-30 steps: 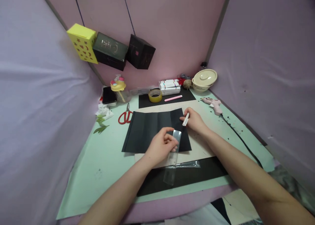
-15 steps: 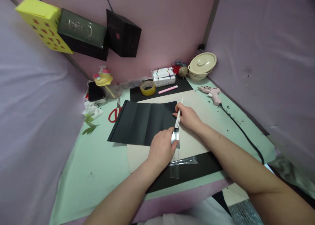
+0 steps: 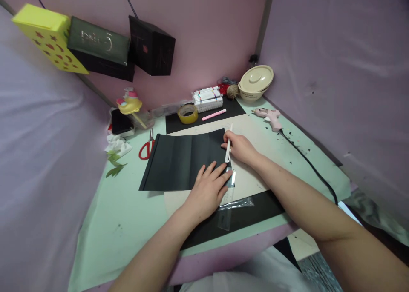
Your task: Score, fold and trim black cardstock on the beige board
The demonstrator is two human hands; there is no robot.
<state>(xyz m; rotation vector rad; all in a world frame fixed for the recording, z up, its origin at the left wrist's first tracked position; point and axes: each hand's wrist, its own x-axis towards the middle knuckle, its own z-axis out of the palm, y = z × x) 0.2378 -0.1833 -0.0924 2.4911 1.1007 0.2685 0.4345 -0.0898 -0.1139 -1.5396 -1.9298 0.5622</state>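
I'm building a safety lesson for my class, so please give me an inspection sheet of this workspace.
Surface: pale green tabletop bearing a whitish board, with a black sheet at the near edge.
Job's things: creased black paper; clear strip partly over its right side; slim white tool.
Clutter: red-handled scissors, tape roll, pink pen, markers, glue gun with dark scraps nearby.
Left hand: spread over paper and strip.
Right hand: holds the white tool; tip contact cannot be told.
Cables: black cord runs from the glue gun towards the table's right edge.
Surroundings: pink back wall; yellow box and two dark boxes above the table.
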